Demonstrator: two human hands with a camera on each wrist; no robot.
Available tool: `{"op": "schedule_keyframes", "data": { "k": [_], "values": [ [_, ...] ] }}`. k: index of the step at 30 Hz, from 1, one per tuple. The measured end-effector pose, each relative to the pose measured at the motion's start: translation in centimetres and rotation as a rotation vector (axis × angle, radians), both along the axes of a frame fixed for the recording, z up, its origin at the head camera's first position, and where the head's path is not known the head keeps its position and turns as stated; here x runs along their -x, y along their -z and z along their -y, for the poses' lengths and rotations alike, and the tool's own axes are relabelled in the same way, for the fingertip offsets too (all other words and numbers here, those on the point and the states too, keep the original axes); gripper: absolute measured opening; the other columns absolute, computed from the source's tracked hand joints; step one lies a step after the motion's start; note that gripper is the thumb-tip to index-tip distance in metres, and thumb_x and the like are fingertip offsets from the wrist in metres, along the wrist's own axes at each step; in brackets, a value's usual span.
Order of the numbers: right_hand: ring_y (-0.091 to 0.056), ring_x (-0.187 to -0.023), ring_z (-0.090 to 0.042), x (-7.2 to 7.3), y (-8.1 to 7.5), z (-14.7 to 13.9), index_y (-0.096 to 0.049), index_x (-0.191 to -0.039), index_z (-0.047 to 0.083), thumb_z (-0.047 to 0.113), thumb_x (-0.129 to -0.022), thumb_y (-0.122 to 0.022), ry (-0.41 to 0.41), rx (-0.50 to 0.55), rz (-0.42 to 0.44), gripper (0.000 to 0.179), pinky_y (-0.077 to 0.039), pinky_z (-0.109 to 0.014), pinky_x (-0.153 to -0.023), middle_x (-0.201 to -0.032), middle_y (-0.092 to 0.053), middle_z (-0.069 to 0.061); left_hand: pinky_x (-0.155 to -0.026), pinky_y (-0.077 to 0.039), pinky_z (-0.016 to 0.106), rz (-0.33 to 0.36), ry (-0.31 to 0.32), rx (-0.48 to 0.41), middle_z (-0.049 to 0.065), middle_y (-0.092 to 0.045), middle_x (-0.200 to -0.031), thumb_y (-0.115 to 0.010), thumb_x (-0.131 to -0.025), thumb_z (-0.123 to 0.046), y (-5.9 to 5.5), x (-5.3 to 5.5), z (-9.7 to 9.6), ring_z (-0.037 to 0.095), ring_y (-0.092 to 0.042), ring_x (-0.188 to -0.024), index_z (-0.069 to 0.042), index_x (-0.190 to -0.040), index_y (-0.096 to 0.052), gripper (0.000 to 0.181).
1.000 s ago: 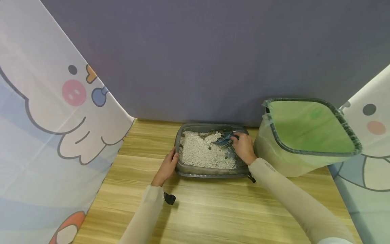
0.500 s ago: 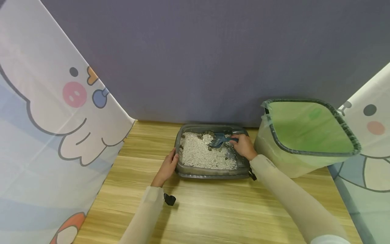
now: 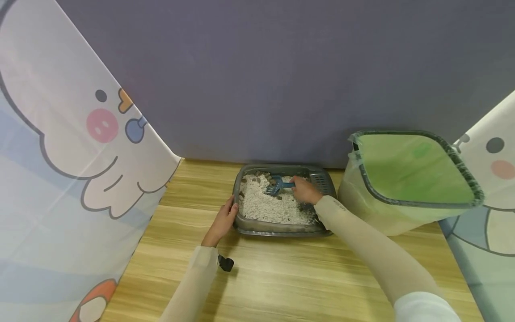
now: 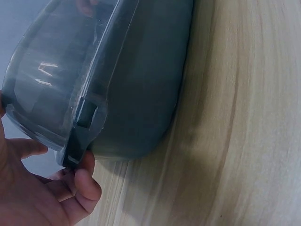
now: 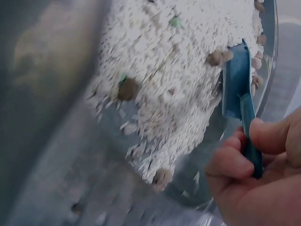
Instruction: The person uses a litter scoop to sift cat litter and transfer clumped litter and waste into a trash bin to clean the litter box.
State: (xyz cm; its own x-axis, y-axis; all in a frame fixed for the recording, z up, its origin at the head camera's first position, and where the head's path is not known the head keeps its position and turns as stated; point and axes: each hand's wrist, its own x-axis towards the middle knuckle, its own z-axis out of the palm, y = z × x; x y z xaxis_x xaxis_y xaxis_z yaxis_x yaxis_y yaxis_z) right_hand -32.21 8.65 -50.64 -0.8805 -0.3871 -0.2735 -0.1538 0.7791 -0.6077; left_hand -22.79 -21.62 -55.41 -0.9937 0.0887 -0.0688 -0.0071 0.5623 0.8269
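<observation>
A grey litter box lies on the table, filled with pale litter and scattered brown clumps. My right hand grips the handle of a blue litter scoop, whose slotted blade is at the litter's surface in the back half of the box. In the right wrist view, brown lumps lie right at the blade's edge and along the box wall. My left hand holds the box's left rim; the left wrist view shows its fingers curled at the rim's corner.
Right of the box stands a large bin with a green liner folded over its rim. A grey partition rises behind the wooden table. Cartoon-printed panels flank both sides.
My right hand has carried the scoop leftward across the litter, its blade turning flatter to view and uncovering the box's slotted right corner. My left hand stays on the rim.
</observation>
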Motion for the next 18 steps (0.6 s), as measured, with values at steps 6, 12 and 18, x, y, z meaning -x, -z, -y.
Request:
{"op": "schedule_keyframes", "data": {
  "k": [6,12,18],
  "values": [
    [-0.034,-0.130,-0.037,-0.3,0.1,0.8,-0.033,-0.141,-0.001,0.011,-0.103,-0.037,-0.055,0.036,0.026,0.040,-0.033,-0.050,-0.099,-0.151,-0.021,-0.021,-0.096,-0.034,0.055,-0.017,0.004,0.008,0.027,-0.039,-0.137,-0.030,-0.102,-0.049,0.1,0.1,-0.2,0.039,-0.041,-0.122,-0.008,-0.151,-0.021,0.065],
    [-0.055,-0.101,-0.029,-1.1,0.4,-0.8,-0.036,-0.138,0.002,0.012,-0.104,-0.037,-0.054,0.112,-0.042,0.036,-0.042,-0.044,-0.079,-0.136,-0.042,-0.021,-0.098,-0.033,0.054,-0.003,-0.007,0.007,0.024,-0.039,-0.140,-0.029,-0.102,-0.049,0.0,0.1,-0.3,0.038,-0.041,-0.123,-0.012,-0.152,-0.021,0.063],
    [-0.050,-0.071,-0.025,-3.2,0.4,-2.5,-0.041,-0.134,0.005,0.013,-0.103,-0.040,-0.038,0.191,-0.134,0.032,-0.039,-0.040,-0.064,-0.118,-0.052,-0.019,-0.096,-0.034,0.054,0.007,-0.019,0.001,0.025,-0.042,-0.135,-0.030,-0.101,-0.050,0.1,-0.1,-0.1,0.038,-0.044,-0.119,-0.014,-0.152,-0.022,0.063]
  ]
}}
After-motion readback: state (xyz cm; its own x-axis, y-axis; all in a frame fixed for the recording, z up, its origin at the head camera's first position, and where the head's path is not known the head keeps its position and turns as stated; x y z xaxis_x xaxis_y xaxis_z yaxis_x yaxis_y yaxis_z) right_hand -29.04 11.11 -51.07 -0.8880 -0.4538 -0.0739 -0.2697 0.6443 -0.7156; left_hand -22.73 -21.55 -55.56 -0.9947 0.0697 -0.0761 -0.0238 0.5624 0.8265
